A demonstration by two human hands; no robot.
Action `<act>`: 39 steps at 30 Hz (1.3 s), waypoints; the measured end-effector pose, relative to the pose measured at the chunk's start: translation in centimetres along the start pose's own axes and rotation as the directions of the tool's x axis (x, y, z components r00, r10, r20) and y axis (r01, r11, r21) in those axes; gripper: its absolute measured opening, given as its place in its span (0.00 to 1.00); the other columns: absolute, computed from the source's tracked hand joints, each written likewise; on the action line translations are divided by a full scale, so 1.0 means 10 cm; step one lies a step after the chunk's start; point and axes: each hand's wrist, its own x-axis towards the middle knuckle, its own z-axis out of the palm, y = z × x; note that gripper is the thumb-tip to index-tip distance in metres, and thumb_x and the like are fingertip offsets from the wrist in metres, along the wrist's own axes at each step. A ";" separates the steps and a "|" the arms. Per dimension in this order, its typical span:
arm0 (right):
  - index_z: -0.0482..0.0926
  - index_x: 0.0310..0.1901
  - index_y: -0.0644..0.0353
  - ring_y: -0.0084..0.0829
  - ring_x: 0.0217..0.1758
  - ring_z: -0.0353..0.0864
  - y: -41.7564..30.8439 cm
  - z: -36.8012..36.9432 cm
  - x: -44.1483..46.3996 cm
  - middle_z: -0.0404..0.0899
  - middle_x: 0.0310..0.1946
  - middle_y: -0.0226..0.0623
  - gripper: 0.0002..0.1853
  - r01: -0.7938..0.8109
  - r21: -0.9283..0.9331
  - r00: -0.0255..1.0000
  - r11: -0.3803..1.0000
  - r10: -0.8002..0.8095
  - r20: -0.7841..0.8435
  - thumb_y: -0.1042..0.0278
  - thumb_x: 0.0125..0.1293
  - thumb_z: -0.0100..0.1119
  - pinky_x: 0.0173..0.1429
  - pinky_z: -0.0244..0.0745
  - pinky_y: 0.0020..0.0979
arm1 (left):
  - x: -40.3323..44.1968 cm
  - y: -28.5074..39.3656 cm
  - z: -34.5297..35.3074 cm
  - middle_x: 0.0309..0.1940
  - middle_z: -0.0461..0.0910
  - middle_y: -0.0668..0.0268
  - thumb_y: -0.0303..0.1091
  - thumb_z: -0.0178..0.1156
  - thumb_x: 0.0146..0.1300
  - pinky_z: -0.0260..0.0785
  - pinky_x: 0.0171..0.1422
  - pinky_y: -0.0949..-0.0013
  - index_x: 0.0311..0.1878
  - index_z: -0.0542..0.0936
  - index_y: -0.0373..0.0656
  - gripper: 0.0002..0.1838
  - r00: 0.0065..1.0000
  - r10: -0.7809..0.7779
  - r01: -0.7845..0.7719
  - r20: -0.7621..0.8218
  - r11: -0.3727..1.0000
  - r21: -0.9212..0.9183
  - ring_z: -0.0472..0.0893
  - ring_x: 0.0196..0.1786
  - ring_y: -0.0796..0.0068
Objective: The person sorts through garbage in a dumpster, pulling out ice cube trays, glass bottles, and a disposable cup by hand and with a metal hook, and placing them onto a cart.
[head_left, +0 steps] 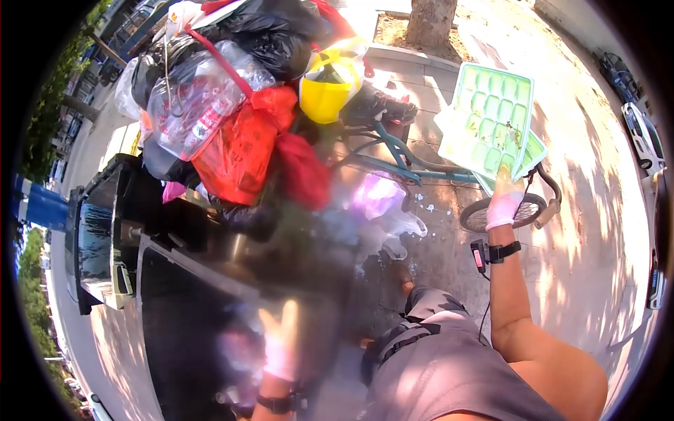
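My right hand (505,200), in a light glove, grips the lower edge of some pale green compartment trays (495,116), held up at the right with dark bits in them. Over the dark bin opening (182,330) at the lower left is my left hand (281,340), also gloved, fingers spread and holding nothing. Blurred pale and reddish material (242,347) shows beside it. Above the bin, bags are heaped: a clear bag of bottles (200,105), a red bag (235,158) and a yellow one (326,91).
A teal bicycle frame (397,151) and its wheel (477,214) stand beyond my hands. White and purple plastic bags (379,196) lie on the pavement among small white scraps. A tree trunk (430,21) rises at the top; parked cars (642,137) line the right edge.
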 end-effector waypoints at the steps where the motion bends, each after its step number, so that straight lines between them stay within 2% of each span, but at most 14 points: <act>1: 0.82 0.61 0.75 0.32 0.49 0.86 0.22 0.08 0.18 0.89 0.52 0.42 0.19 0.004 -0.014 1.000 1.000 -0.004 -0.016 0.70 0.76 0.66 0.55 0.81 0.36 | 0.01 0.28 0.07 0.68 0.79 0.59 0.47 0.68 0.78 0.75 0.67 0.62 0.84 0.60 0.34 0.43 0.982 -0.188 0.187 0.004 0.970 -0.156 0.79 0.63 0.65; 3: 0.80 0.62 0.75 0.34 0.49 0.87 0.52 0.16 0.49 0.89 0.52 0.46 0.19 0.018 -0.026 0.999 1.000 -0.019 -0.037 0.72 0.75 0.65 0.56 0.82 0.38 | -0.03 0.45 0.18 0.70 0.77 0.60 0.43 0.69 0.77 0.74 0.70 0.61 0.87 0.55 0.38 0.45 0.920 -0.392 0.368 -0.012 0.873 -0.319 0.78 0.64 0.64; 8: 0.83 0.60 0.71 0.31 0.44 0.87 0.55 1.23 1.12 0.89 0.47 0.38 0.16 -0.192 0.091 0.980 0.977 0.197 -0.041 0.71 0.77 0.66 0.49 0.84 0.37 | 0.10 -0.04 0.49 0.80 0.66 0.58 0.27 0.67 0.71 0.63 0.83 0.62 0.89 0.49 0.42 0.49 0.906 -0.345 0.259 -0.245 0.910 -0.323 0.70 0.75 0.62; 11: 0.85 0.58 0.67 0.31 0.42 0.89 0.80 2.35 1.85 0.88 0.45 0.40 0.14 -0.289 0.258 0.957 0.922 0.278 0.080 0.69 0.77 0.64 0.42 0.88 0.37 | 0.18 -0.52 0.58 0.81 0.64 0.45 0.24 0.70 0.60 0.62 0.86 0.51 0.88 0.47 0.37 0.57 0.933 -0.091 0.031 -0.347 0.984 -0.176 0.68 0.80 0.51; 14: 0.88 0.52 0.69 0.31 0.38 0.85 0.95 3.56 2.24 0.89 0.42 0.38 0.29 -0.310 -0.119 0.891 0.943 0.332 0.310 0.44 0.69 0.73 0.42 0.79 0.38 | 0.20 1.09 0.53 0.84 0.62 0.43 0.51 0.77 0.63 0.54 0.90 0.51 0.88 0.52 0.34 0.60 0.903 -0.311 0.352 -0.296 0.931 0.099 0.63 0.84 0.41; 19: 0.88 0.54 0.63 0.33 0.42 0.84 2.49 4.74 2.59 0.88 0.44 0.36 0.27 -0.148 -0.550 0.658 0.822 0.497 0.566 0.43 0.70 0.73 0.46 0.79 0.37 | 0.22 0.83 0.49 0.71 0.74 0.47 0.40 0.78 0.68 0.66 0.81 0.55 0.82 0.59 0.33 0.49 0.915 -0.326 0.374 -0.236 0.906 0.198 0.75 0.71 0.50; 22: 0.85 0.63 0.58 0.34 0.59 0.82 2.19 4.18 2.42 0.83 0.59 0.40 0.28 -0.386 -0.257 0.271 0.886 0.375 0.886 0.44 0.72 0.71 0.53 0.83 0.40 | 0.15 0.44 0.47 0.74 0.70 0.47 0.36 0.76 0.70 0.65 0.82 0.57 0.84 0.55 0.33 0.50 0.915 -0.314 0.333 -0.252 0.942 0.034 0.73 0.71 0.55; 23: 0.83 0.66 0.56 0.35 0.62 0.81 2.09 4.15 2.13 0.81 0.63 0.41 0.28 -0.297 -0.542 0.463 0.786 0.615 0.639 0.46 0.73 0.71 0.54 0.84 0.42 | 0.15 0.48 0.44 0.74 0.69 0.46 0.36 0.76 0.70 0.65 0.82 0.57 0.84 0.54 0.33 0.50 0.908 -0.346 0.363 -0.236 0.931 0.030 0.73 0.71 0.55; 29: 0.79 0.72 0.52 0.37 0.65 0.81 2.61 3.01 2.35 0.82 0.63 0.39 0.31 -0.422 -0.476 0.407 0.772 0.630 0.661 0.45 0.75 0.69 0.61 0.83 0.45 | 0.24 0.73 0.48 0.77 0.65 0.44 0.34 0.75 0.69 0.66 0.82 0.56 0.86 0.49 0.33 0.53 0.885 -0.393 0.432 -0.251 0.892 0.128 0.71 0.74 0.52; 30: 0.79 0.72 0.52 0.37 0.64 0.82 2.82 2.84 2.48 0.82 0.64 0.38 0.31 -0.505 -0.436 0.438 0.745 0.657 0.614 0.45 0.75 0.70 0.61 0.82 0.45 | 0.18 0.58 0.53 0.67 0.78 0.43 0.34 0.71 0.72 0.76 0.72 0.53 0.78 0.66 0.30 0.38 0.899 -0.253 0.353 -0.357 0.901 0.251 0.81 0.65 0.48; 32: 0.79 0.72 0.52 0.37 0.61 0.83 2.70 2.67 2.26 0.83 0.64 0.38 0.31 -0.530 -0.394 0.551 0.751 0.658 0.514 0.45 0.75 0.70 0.61 0.81 0.43 | -0.08 -0.98 0.52 0.78 0.67 0.54 0.21 0.61 0.65 0.64 0.83 0.61 0.89 0.46 0.43 0.52 0.897 -0.218 0.211 -0.385 0.976 -0.063 0.72 0.75 0.58; 33: 0.80 0.71 0.54 0.36 0.59 0.83 2.35 2.55 2.05 0.84 0.62 0.37 0.31 -0.475 -0.378 0.653 0.795 0.606 0.453 0.45 0.75 0.70 0.63 0.78 0.40 | 0.10 -0.06 0.58 0.77 0.68 0.53 0.21 0.61 0.68 0.64 0.83 0.62 0.89 0.44 0.42 0.51 0.881 -0.362 0.234 -0.305 0.893 -0.385 0.73 0.74 0.59; 37: 0.77 0.73 0.70 0.36 0.69 0.81 1.59 2.19 1.38 0.82 0.69 0.46 0.31 0.258 -0.271 0.853 0.928 -0.087 0.515 0.53 0.80 0.66 0.77 0.72 0.37 | 0.14 0.50 0.46 0.82 0.62 0.46 0.38 0.69 0.74 0.63 0.83 0.61 0.88 0.39 0.35 0.56 0.775 -0.602 0.593 -0.193 0.798 -0.112 0.69 0.79 0.52; 39: 0.76 0.73 0.69 0.35 0.72 0.80 0.93 2.20 0.55 0.81 0.70 0.46 0.26 0.331 -0.188 0.797 0.925 -0.167 0.581 0.61 0.82 0.62 0.78 0.71 0.35 | 0.10 0.37 0.40 0.85 0.55 0.45 0.44 0.70 0.73 0.53 0.87 0.61 0.89 0.36 0.35 0.60 0.882 -0.440 0.441 -0.169 0.897 -0.036 0.59 0.84 0.51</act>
